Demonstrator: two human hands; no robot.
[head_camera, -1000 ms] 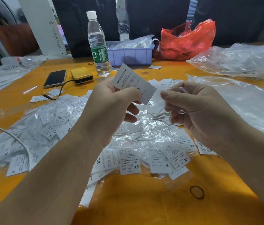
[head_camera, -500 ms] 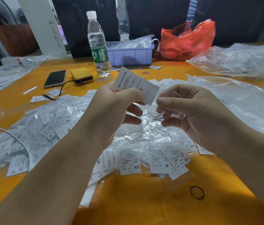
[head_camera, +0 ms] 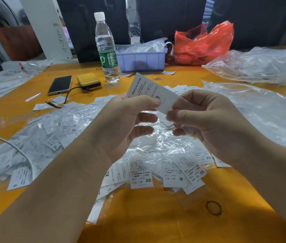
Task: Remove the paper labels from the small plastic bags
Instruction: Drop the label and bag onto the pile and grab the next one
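Note:
A white paper label (head_camera: 149, 88) printed "MADE IN CHINA" and "L" is held up over the table's middle. My left hand (head_camera: 124, 123) pinches its lower edge between thumb and fingers. My right hand (head_camera: 207, 123) pinches the label's right end, where a thin clear plastic bag seems to cover it; the bag is hard to make out. Below both hands lies a heap of small bagged labels (head_camera: 138, 171) marked XS, M and XL. Loose white labels (head_camera: 179, 89) lie just behind the hands.
On the orange table (head_camera: 156, 216) stand a water bottle (head_camera: 106, 50), a purple bin (head_camera: 141, 59), a red bag (head_camera: 203, 44), a phone (head_camera: 60, 85) and a yellow power bank (head_camera: 88, 81). Large clear bags (head_camera: 265, 109) lie at right, a white cable (head_camera: 15, 148) at left, a rubber band (head_camera: 213, 207) in front.
My right hand has moved left, up to the label's right end, and now pinches it. The left hand and label have stayed nearly still.

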